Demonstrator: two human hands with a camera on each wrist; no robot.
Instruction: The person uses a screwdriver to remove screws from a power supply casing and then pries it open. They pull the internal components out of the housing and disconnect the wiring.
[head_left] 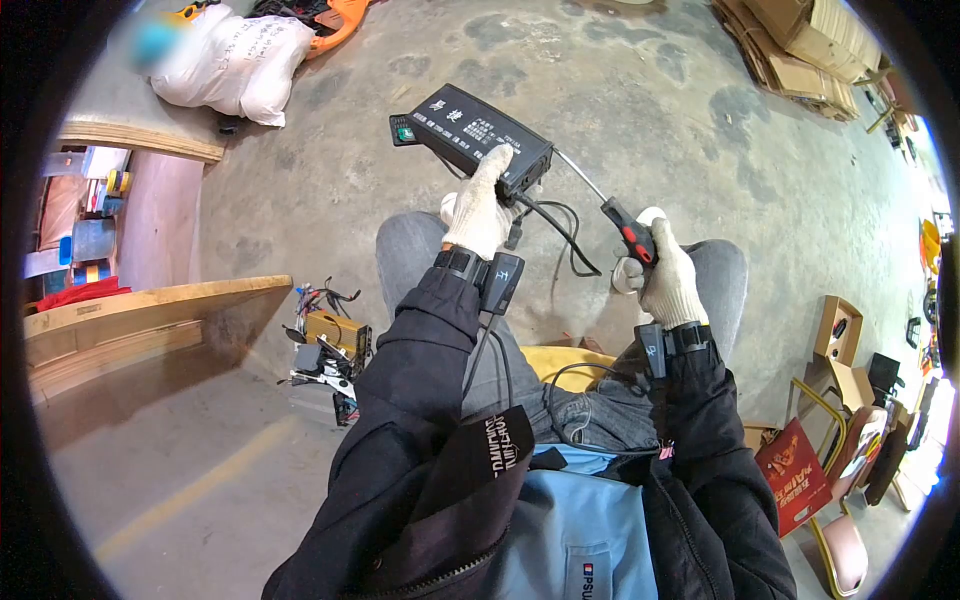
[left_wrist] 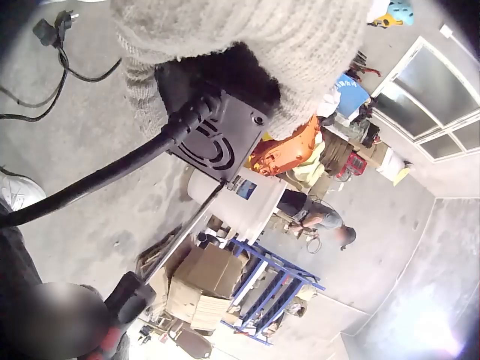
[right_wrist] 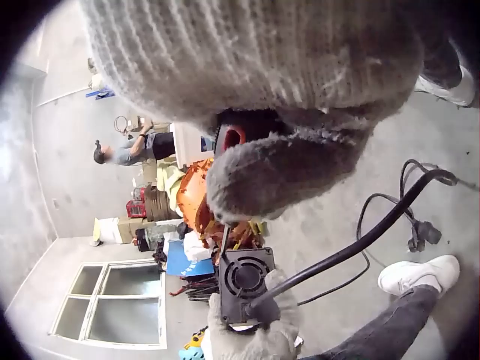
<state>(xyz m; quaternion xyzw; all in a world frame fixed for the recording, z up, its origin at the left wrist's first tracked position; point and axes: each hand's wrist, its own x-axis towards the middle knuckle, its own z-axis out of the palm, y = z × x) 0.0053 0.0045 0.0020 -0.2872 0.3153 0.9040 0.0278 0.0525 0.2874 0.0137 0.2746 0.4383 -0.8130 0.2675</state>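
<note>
A black metal charger box (head_left: pixel 475 125) with white printed lettering is held up over the floor by my gloved left hand (head_left: pixel 478 215), thumb on its top face. The near end panel (left_wrist: pixel 217 146) carries a round fan grille, and a thick black cable (left_wrist: pixel 97 180) comes out beside it. My gloved right hand (head_left: pixel 670 280) grips a screwdriver (head_left: pixel 632 235) by its black and red handle. Its shaft reaches to a corner of the fan end (right_wrist: pixel 247 276) of the box. Part of the handle is hidden by the glove.
The cable and its plug (right_wrist: pixel 426 234) hang between my knees. On my left lie a wooden board edge (head_left: pixel 160 300) and a pile of electronic parts (head_left: pixel 335 345). A white sack (head_left: pixel 240 65) and flattened cardboard (head_left: pixel 790 55) lie ahead. Another person (left_wrist: pixel 319 217) stands farther off.
</note>
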